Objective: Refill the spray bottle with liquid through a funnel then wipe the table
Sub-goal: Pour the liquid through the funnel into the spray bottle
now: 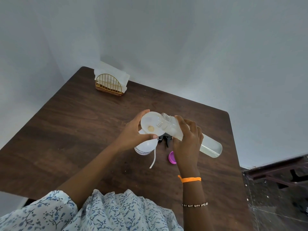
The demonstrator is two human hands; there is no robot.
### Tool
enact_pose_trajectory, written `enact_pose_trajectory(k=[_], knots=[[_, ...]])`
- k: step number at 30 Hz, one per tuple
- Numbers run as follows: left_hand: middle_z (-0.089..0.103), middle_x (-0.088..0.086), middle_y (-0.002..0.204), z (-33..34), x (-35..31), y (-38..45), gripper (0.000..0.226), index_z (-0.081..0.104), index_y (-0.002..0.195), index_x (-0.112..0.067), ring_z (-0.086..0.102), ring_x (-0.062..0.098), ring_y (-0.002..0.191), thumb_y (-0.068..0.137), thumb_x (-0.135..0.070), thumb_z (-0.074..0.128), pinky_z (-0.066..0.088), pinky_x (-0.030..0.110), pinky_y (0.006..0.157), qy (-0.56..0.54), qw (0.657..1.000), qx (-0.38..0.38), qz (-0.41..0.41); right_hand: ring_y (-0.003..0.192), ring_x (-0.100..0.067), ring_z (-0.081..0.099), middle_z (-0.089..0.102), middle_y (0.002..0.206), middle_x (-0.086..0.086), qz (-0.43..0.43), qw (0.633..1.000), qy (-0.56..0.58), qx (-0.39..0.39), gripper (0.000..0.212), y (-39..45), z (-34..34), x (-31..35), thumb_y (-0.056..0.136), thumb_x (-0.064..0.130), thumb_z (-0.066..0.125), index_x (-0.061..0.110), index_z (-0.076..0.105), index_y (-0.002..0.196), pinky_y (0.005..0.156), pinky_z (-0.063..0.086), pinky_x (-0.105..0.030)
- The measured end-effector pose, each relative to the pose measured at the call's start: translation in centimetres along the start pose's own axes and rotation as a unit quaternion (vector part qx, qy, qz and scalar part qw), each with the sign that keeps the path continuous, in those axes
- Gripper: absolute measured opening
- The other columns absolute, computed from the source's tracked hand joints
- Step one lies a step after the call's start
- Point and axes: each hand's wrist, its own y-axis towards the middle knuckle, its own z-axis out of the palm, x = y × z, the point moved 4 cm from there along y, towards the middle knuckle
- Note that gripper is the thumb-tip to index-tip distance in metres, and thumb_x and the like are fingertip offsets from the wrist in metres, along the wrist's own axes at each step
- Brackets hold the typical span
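My left hand (133, 130) grips the rim of a white funnel (149, 125) that sits in the mouth of the white spray bottle (144, 148) on the brown table (75, 130). My right hand (188, 144) holds a long clear bottle (210, 147) of pale liquid, tipped so that its open threaded neck (164, 120) hangs over the funnel bowl. A little liquid lies at the bottom of the funnel. The black spray head (166, 140) with its white dip tube (153, 160) lies on the table beside the spray bottle. A purple cap (171, 157) rests near my right wrist.
A gold wire napkin holder (109, 85) with white napkins stands at the table's far left corner, against the wall. The table's right edge drops to a dark floor (275, 197) with dark furniture legs.
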Motion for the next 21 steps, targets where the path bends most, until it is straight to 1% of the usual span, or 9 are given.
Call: enact_pose_trajectory(k=[3, 8, 14, 21], knots=[[0.043, -0.008, 0.139, 0.01, -0.08, -0.09, 0.094, 0.027, 0.140, -0.033, 0.044, 0.012, 0.124, 0.062, -0.039, 0.078, 0.042, 0.036, 0.103, 0.001, 1.000, -0.001, -0.002, 0.111, -0.030, 0.050, 0.059, 0.117, -0.010, 0.002, 1.000, -0.002, 0.003, 0.061, 0.00, 0.01, -0.02, 0.066, -0.002, 0.075, 0.019, 0.059, 0.121, 0.101, 0.035, -0.045], [0.042, -0.007, 0.139, -0.03, -0.16, -0.04, 0.089, 0.027, 0.141, -0.031, 0.043, 0.011, 0.124, 0.069, -0.028, 0.080, 0.041, 0.033, 0.102, 0.007, 1.000, -0.005, 0.003, 0.113, -0.031, 0.049, 0.058, 0.118, -0.010, 0.005, 1.000, -0.004, 0.003, 0.060, 0.10, 0.12, 0.14, 0.067, -0.002, 0.075, 0.019, 0.059, 0.121, 0.102, 0.034, -0.045], [0.041, -0.005, 0.142, -0.07, -0.30, -0.12, 0.088, 0.026, 0.141, -0.029, 0.041, 0.013, 0.126, 0.071, -0.028, 0.079, 0.040, 0.034, 0.103, 0.016, 1.000, -0.004, 0.005, 0.115, -0.032, 0.048, 0.058, 0.120, -0.011, 0.010, 1.000, 0.001, 0.008, 0.059, 0.20, 0.21, 0.30, 0.068, -0.001, 0.075, 0.018, 0.060, 0.121, 0.104, 0.032, -0.045], [0.040, -0.005, 0.142, -0.05, -0.46, -0.17, 0.088, 0.026, 0.142, -0.029, 0.038, 0.005, 0.119, 0.071, -0.028, 0.079, 0.037, 0.026, 0.095, 0.024, 1.000, -0.008, 0.009, 0.116, -0.031, 0.048, 0.058, 0.121, -0.010, 0.007, 1.000, -0.004, 0.008, 0.059, 0.37, 0.33, 0.59, 0.068, -0.002, 0.074, 0.019, 0.059, 0.121, 0.105, 0.030, -0.045]])
